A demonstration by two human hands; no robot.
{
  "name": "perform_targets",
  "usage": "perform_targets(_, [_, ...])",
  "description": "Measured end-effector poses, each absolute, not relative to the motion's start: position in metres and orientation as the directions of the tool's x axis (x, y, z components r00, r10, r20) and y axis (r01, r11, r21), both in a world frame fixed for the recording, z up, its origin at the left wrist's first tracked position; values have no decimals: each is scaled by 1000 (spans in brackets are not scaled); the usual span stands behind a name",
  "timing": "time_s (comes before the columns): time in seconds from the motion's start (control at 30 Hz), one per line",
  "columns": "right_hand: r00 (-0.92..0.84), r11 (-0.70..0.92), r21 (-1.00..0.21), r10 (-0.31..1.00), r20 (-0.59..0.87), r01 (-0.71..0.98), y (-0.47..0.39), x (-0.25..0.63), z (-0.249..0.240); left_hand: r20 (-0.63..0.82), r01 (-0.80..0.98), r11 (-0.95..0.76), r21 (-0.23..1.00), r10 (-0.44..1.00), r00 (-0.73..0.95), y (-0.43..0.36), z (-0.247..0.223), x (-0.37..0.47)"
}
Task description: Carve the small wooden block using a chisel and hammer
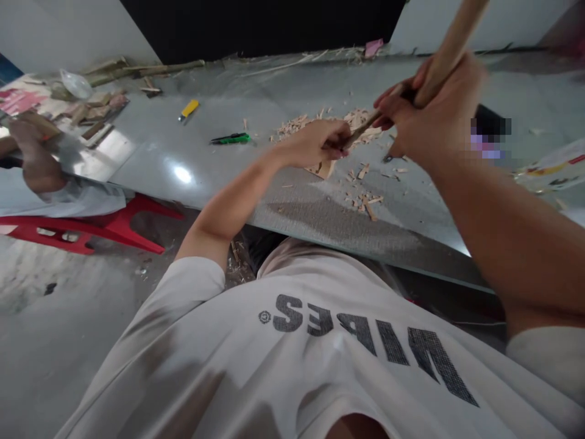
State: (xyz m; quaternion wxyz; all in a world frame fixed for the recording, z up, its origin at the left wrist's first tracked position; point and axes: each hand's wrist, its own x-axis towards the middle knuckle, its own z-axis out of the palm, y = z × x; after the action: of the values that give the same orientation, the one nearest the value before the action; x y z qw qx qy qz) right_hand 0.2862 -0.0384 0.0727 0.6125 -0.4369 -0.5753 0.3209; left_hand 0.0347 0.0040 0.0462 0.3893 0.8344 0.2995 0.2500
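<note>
Over the grey table, a long wooden stick (450, 55) rises toward the top right, with my right hand (434, 113) closed around its lower part. From there a thinner piece (363, 128) runs down to my left hand (322, 141), whose fingers are closed on its lower end. Whether the thin piece and the stick are one item is unclear. Beneath my left hand lies a light wooden piece (322, 169), partly hidden. Wood shavings (297, 126) are heaped behind my left hand, and more chips (368, 204) are scattered nearer the table's front edge.
A green cutter (231, 139) and a yellow cutter (189, 110) lie left on the table (150, 143). Farther left are wood pieces (98, 107), a person's arm (34, 152) and a red stool (123, 222). A clear plastic bag (555, 167) is at right.
</note>
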Motion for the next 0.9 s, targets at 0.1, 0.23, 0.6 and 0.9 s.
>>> perform_targets(0.1, [66, 439, -889, 891, 449, 128, -51, 302, 76, 144, 264, -533, 804, 605, 783, 5, 53, 27])
perform_targets(0.23, [-26, 398, -889, 915, 402, 228, -59, 302, 75, 169, 310, -562, 767, 643, 747, 17, 51, 22])
perform_targets(0.6, [-118, 459, -865, 888, 444, 203, -60, 285, 75, 146, 399, -599, 694, 660, 737, 32, 50, 20])
perform_targets(0.9, [-112, 401, -893, 916, 386, 206, -63, 282, 79, 161, 464, -661, 589, 659, 735, 18, 57, 22])
